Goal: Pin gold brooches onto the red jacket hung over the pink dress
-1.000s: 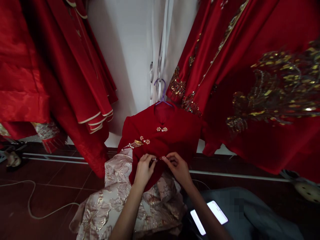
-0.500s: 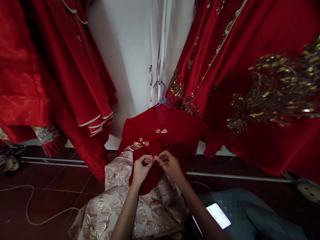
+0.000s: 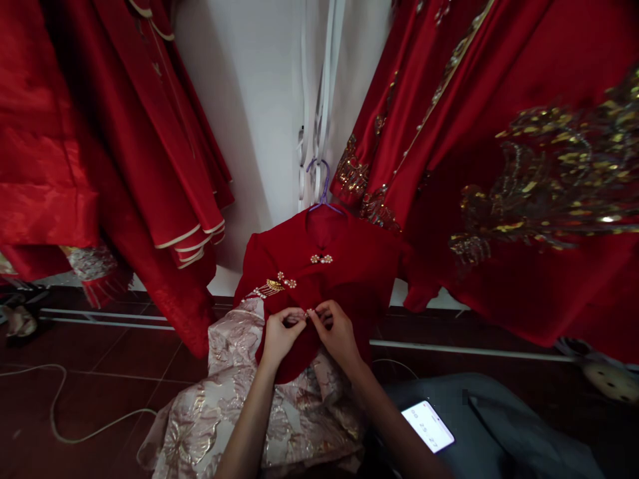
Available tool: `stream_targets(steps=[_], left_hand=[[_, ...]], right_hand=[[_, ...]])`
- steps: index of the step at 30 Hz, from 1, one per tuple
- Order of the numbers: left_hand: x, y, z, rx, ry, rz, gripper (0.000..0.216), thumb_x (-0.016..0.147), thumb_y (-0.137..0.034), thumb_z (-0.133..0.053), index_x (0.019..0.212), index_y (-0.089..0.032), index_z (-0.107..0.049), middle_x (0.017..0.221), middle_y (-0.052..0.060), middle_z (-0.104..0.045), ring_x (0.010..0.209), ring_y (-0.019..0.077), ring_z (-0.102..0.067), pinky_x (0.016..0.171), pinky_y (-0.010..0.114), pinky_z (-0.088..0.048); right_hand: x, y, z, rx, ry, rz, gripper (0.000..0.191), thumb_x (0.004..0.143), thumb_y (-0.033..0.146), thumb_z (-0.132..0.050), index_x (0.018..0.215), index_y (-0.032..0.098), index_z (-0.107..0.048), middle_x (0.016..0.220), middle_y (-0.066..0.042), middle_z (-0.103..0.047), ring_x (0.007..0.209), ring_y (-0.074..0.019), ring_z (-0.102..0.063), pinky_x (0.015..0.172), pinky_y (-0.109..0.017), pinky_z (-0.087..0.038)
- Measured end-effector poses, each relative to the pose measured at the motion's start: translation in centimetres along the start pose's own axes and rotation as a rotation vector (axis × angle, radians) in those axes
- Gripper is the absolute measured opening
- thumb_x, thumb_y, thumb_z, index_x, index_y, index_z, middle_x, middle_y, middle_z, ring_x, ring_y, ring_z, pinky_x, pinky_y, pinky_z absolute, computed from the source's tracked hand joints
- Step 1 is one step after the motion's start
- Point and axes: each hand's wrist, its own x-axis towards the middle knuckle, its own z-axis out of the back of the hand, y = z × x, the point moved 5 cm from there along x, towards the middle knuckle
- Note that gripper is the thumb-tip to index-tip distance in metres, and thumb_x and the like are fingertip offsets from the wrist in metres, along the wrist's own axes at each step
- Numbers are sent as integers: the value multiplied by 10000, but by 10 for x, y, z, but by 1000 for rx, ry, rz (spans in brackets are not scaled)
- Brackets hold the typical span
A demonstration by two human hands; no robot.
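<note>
A small dark red jacket (image 3: 349, 266) hangs on a purple hanger (image 3: 323, 189) in front of me, with pearl clasps at the collar (image 3: 321, 259) and a gold tasselled clasp (image 3: 272, 287) lower left. My left hand (image 3: 279, 336) and my right hand (image 3: 335, 332) meet at the jacket's front edge, fingers pinched together on a small pearl fastening (image 3: 308, 313). Below the jacket spreads a pink and gold brocade skirt (image 3: 224, 412).
Red embroidered gowns hang to the left (image 3: 100, 153) and right (image 3: 524, 173) of a white wall (image 3: 259, 100). A lit phone (image 3: 428, 426) lies on grey cloth at the lower right. A white cord (image 3: 60, 406) trails across the dark red floor.
Both hands have drawn closer together at the jacket's front fastening. The view has shifted slightly, and the phone sits a little lower right.
</note>
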Motion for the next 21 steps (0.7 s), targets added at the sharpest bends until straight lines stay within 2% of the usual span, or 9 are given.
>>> stream_targets(steps=[8,13,15,17,19,21], left_hand=[[0,3,-1,53,-6,25,174,656,-235,-642,790,-137,-696,754,64,-708,708,172,-655,718,301,-528],[-2,-2,-3,99,4,-42,123,667,-195,-616,775,-150,-654,732,37,-684,689,149,-640,701,273,-518],[-2,-5,1,116,-68,-99,166,678,-165,-587,842,-156,-614,792,31,-661,701,129,-622,696,255,-508],[-4,-6,8,92,-199,-141,211,701,-144,-545,911,-167,-557,850,30,-619,706,111,-600,678,237,-499],[-7,-5,16,28,-332,-163,196,735,-136,-496,926,-179,-502,844,19,-572,674,97,-575,642,221,-489],[-10,-5,21,-18,-409,-177,144,768,-140,-458,902,-189,-474,800,5,-539,638,93,-554,613,212,-475]], right_hand=[[-9,-13,-7,-3,-63,33,212,846,407,-488,864,197,-511,807,-49,-572,674,-152,-567,614,-289,-502],[-5,-14,-7,9,-14,-2,205,833,398,-506,855,195,-514,804,-40,-582,662,-144,-572,607,-280,-496],[-1,-13,-2,28,88,-30,215,803,398,-548,869,194,-526,804,-37,-599,653,-142,-580,584,-270,-491],[4,-13,10,49,171,-65,233,788,395,-568,900,192,-543,806,-39,-622,663,-147,-594,572,-265,-488],[9,-10,30,64,136,-95,239,802,398,-550,921,190,-560,814,-51,-639,697,-156,-608,585,-268,-491],[14,-5,51,85,15,-102,241,818,404,-529,918,189,-572,838,-65,-648,737,-163,-616,614,-275,-496]])
